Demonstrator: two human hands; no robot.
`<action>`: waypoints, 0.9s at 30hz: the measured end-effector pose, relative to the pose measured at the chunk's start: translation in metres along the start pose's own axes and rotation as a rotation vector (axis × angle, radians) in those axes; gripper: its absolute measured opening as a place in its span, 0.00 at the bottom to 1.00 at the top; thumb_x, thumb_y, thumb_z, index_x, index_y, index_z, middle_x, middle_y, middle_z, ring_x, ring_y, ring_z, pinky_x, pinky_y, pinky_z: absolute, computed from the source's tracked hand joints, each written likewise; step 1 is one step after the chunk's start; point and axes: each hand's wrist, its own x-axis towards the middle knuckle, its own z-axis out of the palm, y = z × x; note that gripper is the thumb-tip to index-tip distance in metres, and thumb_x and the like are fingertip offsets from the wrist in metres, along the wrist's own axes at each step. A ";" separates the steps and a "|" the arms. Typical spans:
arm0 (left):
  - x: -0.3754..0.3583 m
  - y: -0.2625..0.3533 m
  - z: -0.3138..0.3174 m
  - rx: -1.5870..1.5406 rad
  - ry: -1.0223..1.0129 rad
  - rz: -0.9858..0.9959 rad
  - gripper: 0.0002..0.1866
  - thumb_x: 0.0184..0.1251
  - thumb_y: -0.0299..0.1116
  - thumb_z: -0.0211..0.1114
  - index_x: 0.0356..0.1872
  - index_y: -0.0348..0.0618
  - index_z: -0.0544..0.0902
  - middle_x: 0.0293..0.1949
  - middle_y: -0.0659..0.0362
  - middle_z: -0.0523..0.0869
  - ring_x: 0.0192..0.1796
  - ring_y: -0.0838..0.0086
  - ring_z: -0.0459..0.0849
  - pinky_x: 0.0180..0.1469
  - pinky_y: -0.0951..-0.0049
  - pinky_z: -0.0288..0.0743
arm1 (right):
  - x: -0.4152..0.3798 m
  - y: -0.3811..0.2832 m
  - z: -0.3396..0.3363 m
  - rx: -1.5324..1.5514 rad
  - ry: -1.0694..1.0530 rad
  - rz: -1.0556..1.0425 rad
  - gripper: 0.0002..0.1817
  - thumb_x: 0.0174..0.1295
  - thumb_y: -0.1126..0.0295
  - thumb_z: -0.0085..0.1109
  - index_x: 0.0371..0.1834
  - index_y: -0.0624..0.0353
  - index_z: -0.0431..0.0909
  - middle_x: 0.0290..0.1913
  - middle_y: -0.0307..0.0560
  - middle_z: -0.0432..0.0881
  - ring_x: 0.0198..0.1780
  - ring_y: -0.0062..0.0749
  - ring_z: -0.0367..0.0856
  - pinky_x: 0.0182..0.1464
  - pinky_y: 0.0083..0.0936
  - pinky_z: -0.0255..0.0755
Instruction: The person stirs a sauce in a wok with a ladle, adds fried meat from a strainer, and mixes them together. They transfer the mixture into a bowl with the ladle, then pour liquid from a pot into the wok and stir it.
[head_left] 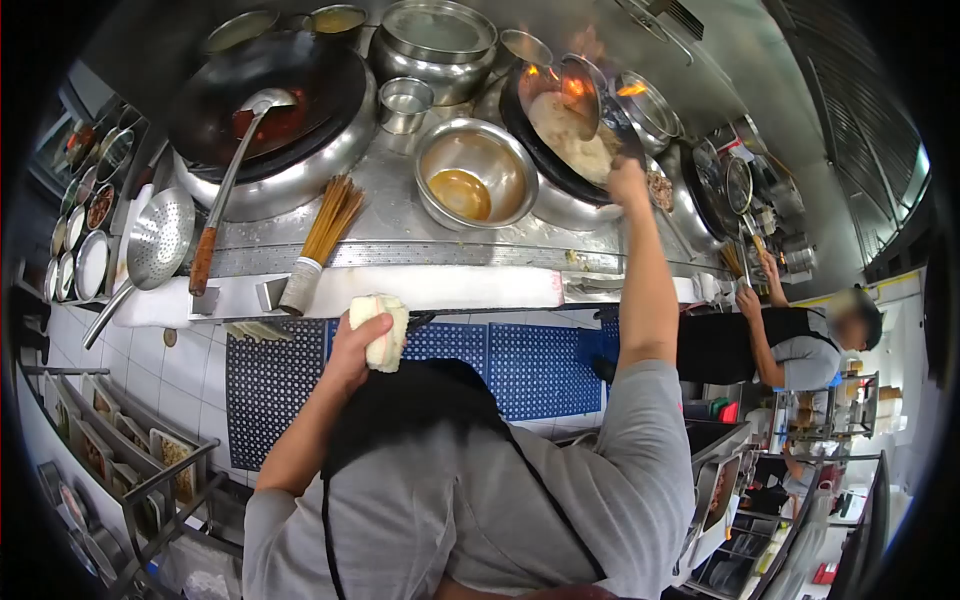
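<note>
My left hand (362, 345) is closed around a folded pale cloth (385, 332), held in front of the dark apron. On the right, my outstretched right hand (628, 183) is closed at the rim of a wok (540, 150). It appears to grip a ladle, whose round metal head (581, 97) is tilted over the wok; the handle is hard to make out. Pale, foamy food (572, 135) fills this wok, and flames (572, 80) rise at its far side. Between the two woks stands a steel bowl (430, 165) with some yellowish liquid in it.
A second wok (340, 110) at left holds reddish sauce and a wooden-handled ladle (232, 180). A bamboo brush (325, 230) and a perforated skimmer (160, 238) lie near the front edge. At right, a co-worker (800, 345) stands by another wok (700, 190). Ingredient bowls (92, 262) line the far left.
</note>
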 end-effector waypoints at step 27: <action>-0.004 0.006 0.014 0.026 -0.026 -0.010 0.25 0.57 0.39 0.69 0.50 0.31 0.75 0.36 0.51 0.83 0.31 0.67 0.84 0.34 0.68 0.82 | -0.056 -0.041 -0.061 0.061 -0.106 0.114 0.19 0.52 0.73 0.49 0.48 0.62 0.81 0.44 0.66 0.82 0.50 0.58 0.81 0.54 0.44 0.72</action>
